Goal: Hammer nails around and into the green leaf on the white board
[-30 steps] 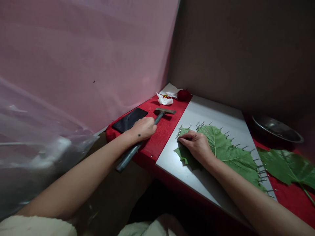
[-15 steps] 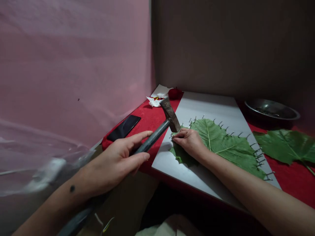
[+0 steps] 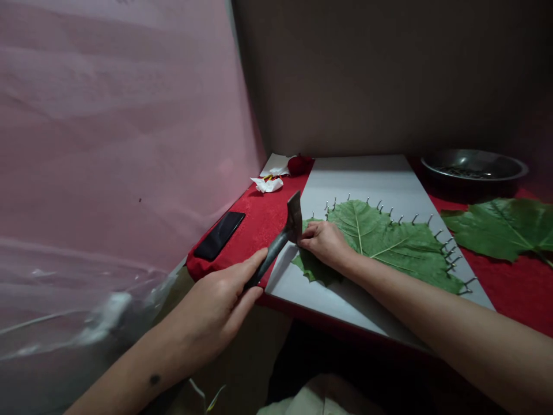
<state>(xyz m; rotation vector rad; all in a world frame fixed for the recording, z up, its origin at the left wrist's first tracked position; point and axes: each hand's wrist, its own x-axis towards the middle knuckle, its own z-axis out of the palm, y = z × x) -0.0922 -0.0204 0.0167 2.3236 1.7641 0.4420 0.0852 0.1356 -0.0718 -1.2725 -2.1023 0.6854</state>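
Observation:
My left hand (image 3: pixel 224 294) is closed round the dark handle of a hammer (image 3: pixel 295 216). The hammer's head is beside the fingertips of my right hand (image 3: pixel 322 239), at the leaf's left edge. My right thumb and finger are pinched on a nail, mostly hidden by the fingers and hammer head. Beneath that hand a large green leaf (image 3: pixel 389 248) lies flat on a white board (image 3: pixel 358 173). Several upright or tilted nails (image 3: pixel 415 219) line the leaf's upper and right edges. Part of its left side is under my hand and in shadow.
A metal bowl (image 3: pixel 475 164) holding nails stands back right, with a second green leaf (image 3: pixel 505 230) in front. On the red cloth (image 3: pixel 259 216) at left lie a black phone (image 3: pixel 220 233) and crumpled white paper (image 3: pixel 266 185). A pinkish wall (image 3: pixel 129 115) borders the left side.
The hammer head has come down beside my right fingertips from above them. My right hand stays pinched at the leaf's left edge. The whole view has shifted a little.

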